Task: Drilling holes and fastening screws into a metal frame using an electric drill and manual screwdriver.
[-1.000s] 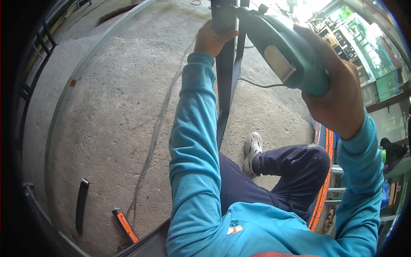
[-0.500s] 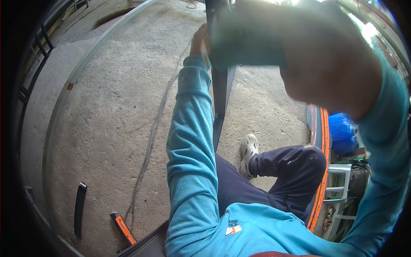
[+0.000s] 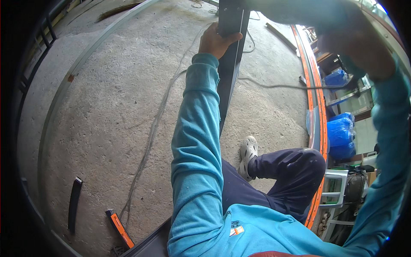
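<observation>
Left hand [image 3: 217,41] on the bar [image 3: 229,60], power tool [image 3: 291,10] in our right hand [image 3: 357,45]
Our left arm [image 3: 197,128] is stretched forward, gripping snugly; the right's blurry, curled round the tool beside the bar's top, blocking our view behind. On the floor [image 3: 107,111]: one black strip [image 3: 75,206], one orange-and-black cutter [image 3: 120,230]; two blue bags [image 3: 341,137] off right.

Your left arm [image 3: 196,137] reaches nearly straight from near to far, and your left hand [image 3: 214,41] is closed in a grip, thumb [image 3: 233,37] toward the right. Your right arm [image 3: 387,124] bends round on the right, your right hand [image 3: 357,45] raised far right, gripping but blurred. One leg [image 3: 291,169] is bent.
</observation>
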`<state>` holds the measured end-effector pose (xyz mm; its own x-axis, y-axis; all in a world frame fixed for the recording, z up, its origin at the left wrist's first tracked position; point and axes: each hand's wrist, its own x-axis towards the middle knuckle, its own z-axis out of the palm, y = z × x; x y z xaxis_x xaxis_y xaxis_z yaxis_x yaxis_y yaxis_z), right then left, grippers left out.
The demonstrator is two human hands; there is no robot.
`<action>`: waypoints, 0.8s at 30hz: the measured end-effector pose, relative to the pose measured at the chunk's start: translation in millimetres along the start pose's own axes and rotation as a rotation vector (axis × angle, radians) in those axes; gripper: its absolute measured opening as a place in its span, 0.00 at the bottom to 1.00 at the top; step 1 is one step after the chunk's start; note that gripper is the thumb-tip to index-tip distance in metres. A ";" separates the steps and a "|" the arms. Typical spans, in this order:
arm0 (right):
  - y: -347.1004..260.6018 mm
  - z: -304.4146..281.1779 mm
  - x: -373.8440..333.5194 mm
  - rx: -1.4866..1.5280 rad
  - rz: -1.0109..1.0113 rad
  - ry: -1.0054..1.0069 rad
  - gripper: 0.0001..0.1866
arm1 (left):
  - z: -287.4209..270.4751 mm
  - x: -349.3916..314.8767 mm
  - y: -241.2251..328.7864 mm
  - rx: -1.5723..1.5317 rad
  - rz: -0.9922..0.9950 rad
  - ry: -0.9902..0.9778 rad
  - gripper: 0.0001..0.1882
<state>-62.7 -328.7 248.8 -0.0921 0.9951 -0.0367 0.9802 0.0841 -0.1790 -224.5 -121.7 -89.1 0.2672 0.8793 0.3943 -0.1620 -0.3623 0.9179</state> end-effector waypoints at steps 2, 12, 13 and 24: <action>-85.9 75.3 -11.2 0.019 0.002 0.134 0.23 | 5.3 1.8 5.4 -0.010 0.073 0.016 0.33; -76.4 209.0 -43.4 0.068 0.006 0.635 0.40 | 29.7 4.3 10.0 -0.167 0.079 -0.030 0.34; -81.2 214.2 -44.3 0.048 0.014 0.593 0.40 | 27.7 4.6 9.3 -0.167 0.078 -0.039 0.34; -165.7 164.5 -12.2 -0.480 0.103 0.295 0.34 | 42.8 -44.8 68.0 0.316 -0.288 0.173 0.21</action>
<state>-252.8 -363.4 117.2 -0.0062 0.9661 0.2581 0.9577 -0.0685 0.2796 -206.8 -199.0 -42.4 0.0915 0.9870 0.1319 0.2003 -0.1480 0.9685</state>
